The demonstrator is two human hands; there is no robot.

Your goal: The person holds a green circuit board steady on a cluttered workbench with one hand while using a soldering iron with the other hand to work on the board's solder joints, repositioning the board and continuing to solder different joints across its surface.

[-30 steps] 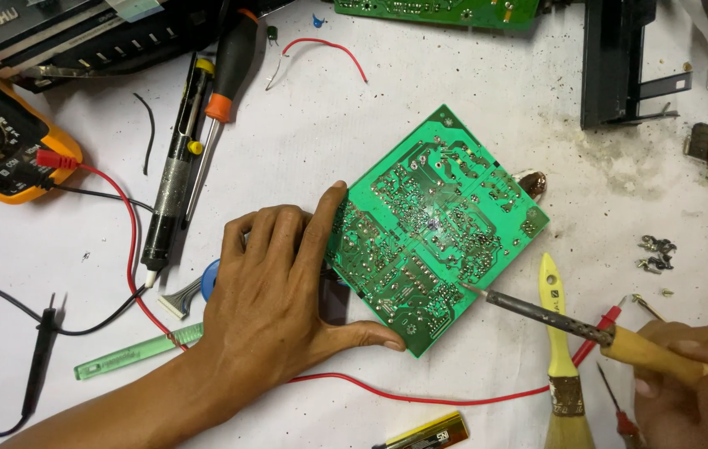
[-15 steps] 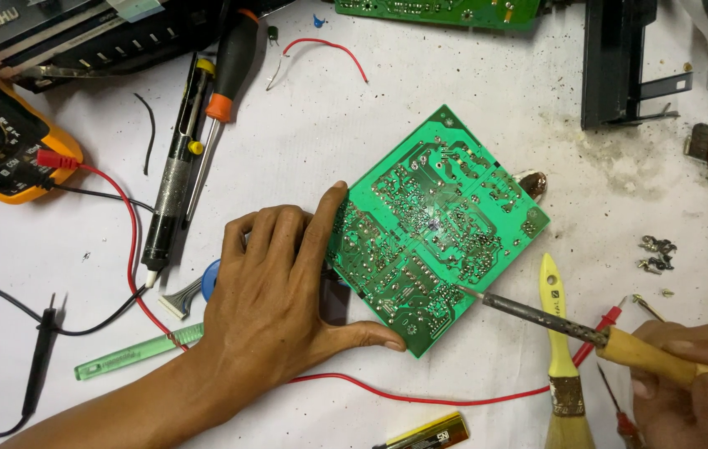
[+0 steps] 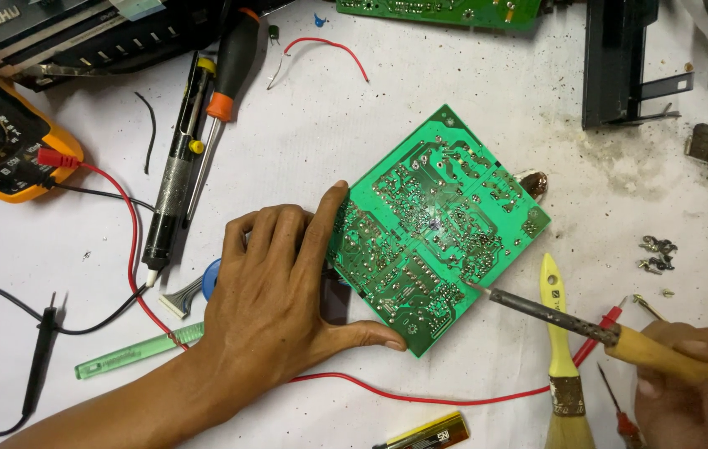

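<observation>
L hand [image 3: 275, 291] flat, open, steadying green circuit board [image 3: 437, 229]; R hand [image 3: 695, 378] grips soldering iron [image 3: 587, 326], tip at board's edge.

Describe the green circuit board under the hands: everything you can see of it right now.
The green circuit board is square, lying flat on the white table, solder side up and turned like a diamond. Its face shows pale traces and many silvery solder joints. The left hand braces its left edge, fingers and thumb against the lower-left sides. The soldering iron, held by the right hand, has its tip at the board's lower-right edge. A brown component peeks out beyond the right corner.
</observation>
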